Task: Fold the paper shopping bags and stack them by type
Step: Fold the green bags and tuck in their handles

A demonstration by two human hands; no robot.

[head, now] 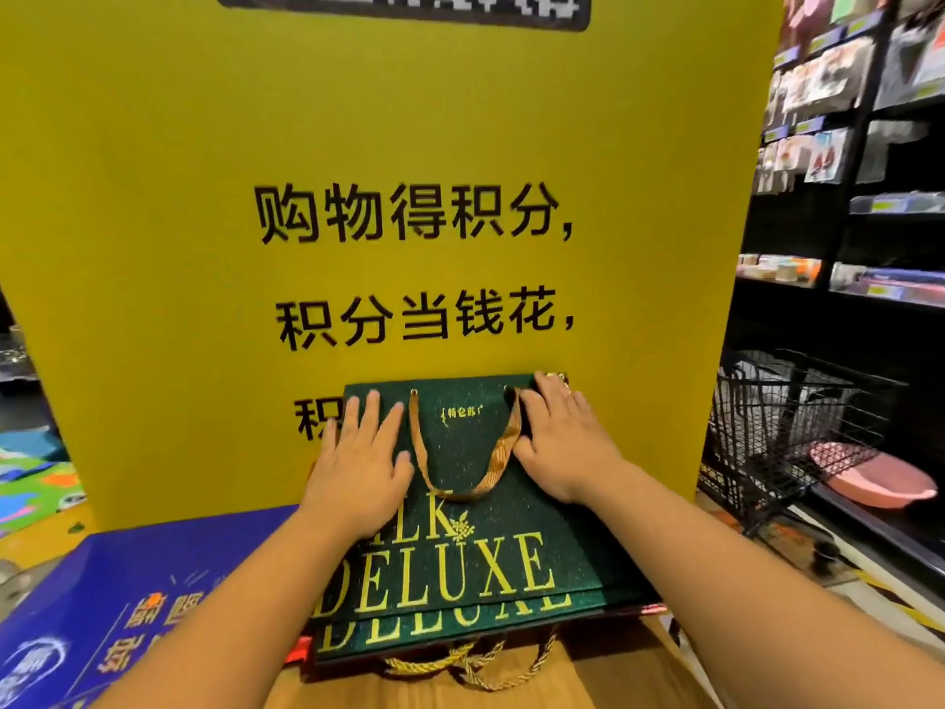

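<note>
green "deluxe" paper bag [491,529] is lying flat atop a matching bag [440,631] on the wooden desk [511,695]; left hand [360,465] and right hand [567,440], fingers spread, are pressing it down beside its ribbon handle [463,483]

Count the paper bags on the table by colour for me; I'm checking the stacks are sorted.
Green bags, stacked under both hands: 2, the top green bag and the lower green bag
Blue bag, lying flat beside them: 1
Total: 3 that can be told apart; any others beneath are hidden.
</note>
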